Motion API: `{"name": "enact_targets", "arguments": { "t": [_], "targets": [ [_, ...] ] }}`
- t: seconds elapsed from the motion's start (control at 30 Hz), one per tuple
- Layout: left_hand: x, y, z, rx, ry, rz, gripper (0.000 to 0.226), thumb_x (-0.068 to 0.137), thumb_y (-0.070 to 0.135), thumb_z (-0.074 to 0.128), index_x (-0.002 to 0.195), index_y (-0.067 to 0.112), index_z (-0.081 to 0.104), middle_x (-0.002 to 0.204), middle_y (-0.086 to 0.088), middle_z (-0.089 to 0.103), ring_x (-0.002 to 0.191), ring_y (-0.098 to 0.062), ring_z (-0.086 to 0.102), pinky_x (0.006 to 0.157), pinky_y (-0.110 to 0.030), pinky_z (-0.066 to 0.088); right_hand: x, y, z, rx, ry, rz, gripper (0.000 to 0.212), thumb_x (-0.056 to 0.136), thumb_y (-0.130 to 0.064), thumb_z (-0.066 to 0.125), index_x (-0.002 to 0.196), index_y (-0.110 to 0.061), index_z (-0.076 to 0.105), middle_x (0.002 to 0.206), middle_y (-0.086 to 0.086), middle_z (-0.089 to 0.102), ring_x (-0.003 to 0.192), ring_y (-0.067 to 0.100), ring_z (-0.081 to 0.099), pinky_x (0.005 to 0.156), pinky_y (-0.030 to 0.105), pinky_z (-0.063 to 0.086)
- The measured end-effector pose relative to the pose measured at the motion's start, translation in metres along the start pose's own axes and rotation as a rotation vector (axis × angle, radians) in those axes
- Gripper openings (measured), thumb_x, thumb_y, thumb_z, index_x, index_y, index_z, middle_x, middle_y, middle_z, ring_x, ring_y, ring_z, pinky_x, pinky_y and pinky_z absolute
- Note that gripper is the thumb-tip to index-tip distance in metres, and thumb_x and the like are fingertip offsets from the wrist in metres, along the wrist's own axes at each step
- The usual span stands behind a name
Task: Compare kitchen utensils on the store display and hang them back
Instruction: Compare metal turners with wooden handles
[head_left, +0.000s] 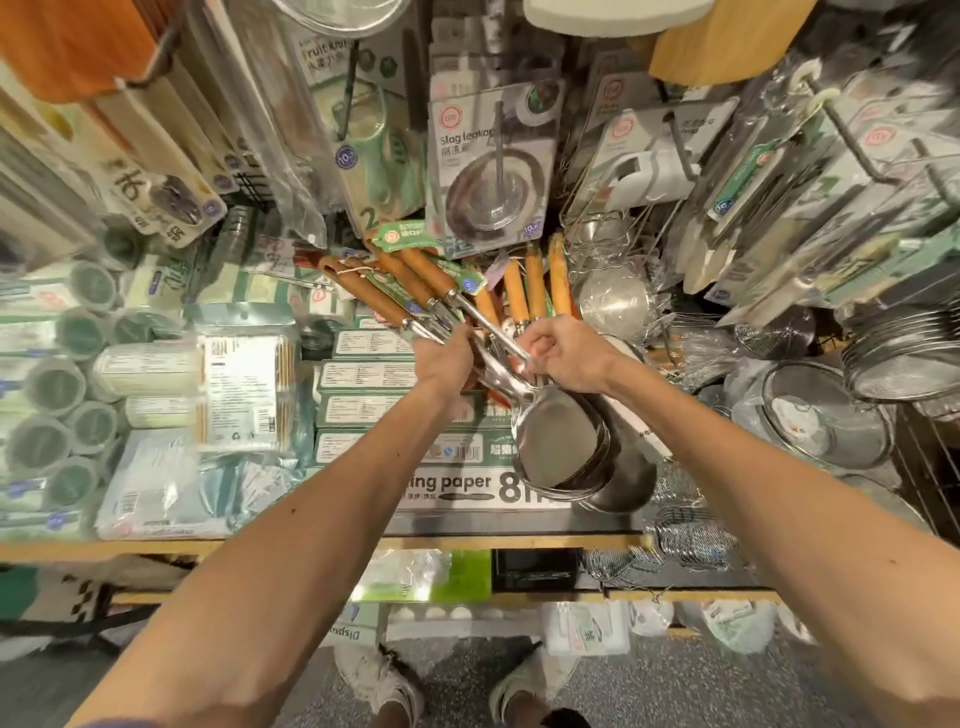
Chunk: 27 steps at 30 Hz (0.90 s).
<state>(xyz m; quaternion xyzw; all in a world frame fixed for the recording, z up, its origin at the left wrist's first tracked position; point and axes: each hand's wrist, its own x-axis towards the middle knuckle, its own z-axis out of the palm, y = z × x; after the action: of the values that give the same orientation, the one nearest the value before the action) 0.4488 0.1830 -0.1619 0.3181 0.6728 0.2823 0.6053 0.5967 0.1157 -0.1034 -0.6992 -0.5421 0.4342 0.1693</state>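
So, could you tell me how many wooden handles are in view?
7: three darker ones fanned up-left of the left hand, four lighter ones above the right hand; others may be hidden behind tags.

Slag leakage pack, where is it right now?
In the head view, the pack hangs at top centre, just above the wooden handles of the ladles.

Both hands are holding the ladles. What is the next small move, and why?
Probably pull one of the ladles free with the right hand. It and the left hand grip the steel shafts of several, and their bowls lie nested, so none can be compared or hung alone.
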Motion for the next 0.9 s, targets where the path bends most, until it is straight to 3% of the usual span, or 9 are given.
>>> {"name": "enact_targets", "arguments": {
  "t": [0.07, 0.13, 0.27, 0.37, 0.47, 0.53, 0.6, 0.7, 0.9],
  "targets": [
    [-0.004, 0.003, -0.006, -0.044, -0.011, 0.011, 0.056, 0.096, 0.03, 0.061, 0.139, 0.004, 0.034, 0.081, -0.01, 0.064, 0.059, -0.019, 0.059, 0.046, -0.026, 0.046, -0.002, -0.005, 0.004, 0.046, 0.012, -0.007, 0.023, 0.097, 0.009, 0.044, 0.108, -0.006, 0.058, 0.108, -0.001, 0.052, 0.096, 0.029, 0.063, 0.091, 0.044, 0.054],
    [-0.007, 0.007, -0.011, -0.118, -0.016, 0.021, 0.044, 0.099, 0.026, 0.057, 0.131, 0.007, 0.033, 0.082, -0.01, 0.062, 0.06, -0.019, 0.06, 0.043, -0.025, 0.048, -0.002, -0.009, 0.008, 0.064, 0.036, -0.021, 0.028, 0.097, 0.007, 0.044, 0.098, -0.018, 0.057, 0.097, -0.004, 0.054, 0.093, 0.025, 0.062, 0.091, 0.053, 0.052],
    [-0.009, 0.019, -0.023, -0.261, 0.02, 0.06, 0.038, 0.1, 0.027, 0.052, 0.128, 0.004, 0.038, 0.1, -0.018, 0.066, 0.065, -0.023, 0.06, 0.043, -0.024, 0.047, -0.002, -0.022, 0.01, 0.018, 0.074, -0.065, 0.029, 0.097, 0.006, 0.046, 0.112, -0.015, 0.059, 0.101, -0.002, 0.053, 0.096, 0.017, 0.062, 0.08, 0.028, 0.056],
    [-0.013, 0.031, -0.036, -0.338, -0.046, 0.108, 0.037, 0.101, 0.025, 0.048, 0.132, 0.005, 0.042, 0.081, -0.009, 0.059, 0.053, -0.017, 0.057, 0.037, -0.021, 0.04, -0.001, -0.041, 0.006, 0.011, 0.108, -0.085, 0.024, 0.097, 0.009, 0.045, 0.109, -0.003, 0.061, 0.086, -0.001, 0.061, 0.082, 0.008, 0.063, 0.065, 0.017, 0.049],
    [-0.021, 0.044, -0.048, -0.411, -0.108, 0.162, 0.012, 0.103, 0.019, 0.043, 0.111, 0.011, 0.04, 0.061, 0.001, 0.052, 0.044, -0.013, 0.055, 0.037, -0.022, 0.039, 0.0, -0.06, 0.003, 0.169, 0.076, -0.073, 0.024, 0.094, 0.016, 0.045, 0.113, 0.007, 0.058, 0.079, 0.009, 0.064, 0.067, 0.0, 0.066, 0.065, 0.021, 0.057],
    [-0.032, 0.053, -0.055, -0.439, -0.113, 0.221, 0.014, 0.103, 0.013, 0.04, 0.09, 0.009, 0.044, 0.052, 0.002, 0.048, 0.041, -0.013, 0.05, 0.036, -0.022, 0.039, -0.003, -0.075, 0.004, 0.246, 0.023, -0.06, 0.023, 0.095, 0.015, 0.048, 0.107, -0.001, 0.058, 0.061, -0.003, 0.065, 0.073, 0.016, 0.069, 0.071, 0.036, 0.061],
    [-0.038, 0.057, -0.066, -0.442, -0.126, 0.269, 0.022, 0.105, 0.01, 0.038, 0.083, 0.011, 0.041, 0.051, 0.0, 0.043, 0.04, -0.012, 0.044, 0.037, -0.024, 0.039, -0.011, -0.092, 0.01, 0.28, 0.003, -0.043, 0.023, 0.095, 0.013, 0.05, 0.107, -0.007, 0.054, 0.055, -0.007, 0.065, 0.076, 0.026, 0.067, 0.063, 0.034, 0.058],
    [-0.047, 0.062, -0.085, -0.469, -0.138, 0.294, 0.009, 0.104, 0.009, 0.041, 0.095, 0.008, 0.041, 0.056, -0.004, 0.04, 0.041, -0.014, 0.041, 0.037, -0.025, 0.039, -0.03, -0.114, 0.02, 0.341, 0.005, 0.01, 0.027, 0.096, 0.007, 0.053, 0.122, -0.002, 0.05, 0.079, 0.006, 0.068, 0.064, 0.015, 0.063, 0.057, 0.024, 0.056],
    [-0.063, 0.059, -0.126, -0.39, -0.173, 0.301, 0.019, 0.106, 0.015, 0.044, 0.088, 0.008, 0.047, 0.055, -0.003, 0.043, 0.039, -0.012, 0.041, 0.038, -0.024, 0.037, -0.051, -0.142, 0.048, 0.495, -0.025, 0.095, 0.032, 0.094, 0.01, 0.052, 0.123, -0.004, 0.047, 0.095, 0.019, 0.066, 0.078, 0.028, 0.064, 0.084, 0.047, 0.054]
  ]
}}
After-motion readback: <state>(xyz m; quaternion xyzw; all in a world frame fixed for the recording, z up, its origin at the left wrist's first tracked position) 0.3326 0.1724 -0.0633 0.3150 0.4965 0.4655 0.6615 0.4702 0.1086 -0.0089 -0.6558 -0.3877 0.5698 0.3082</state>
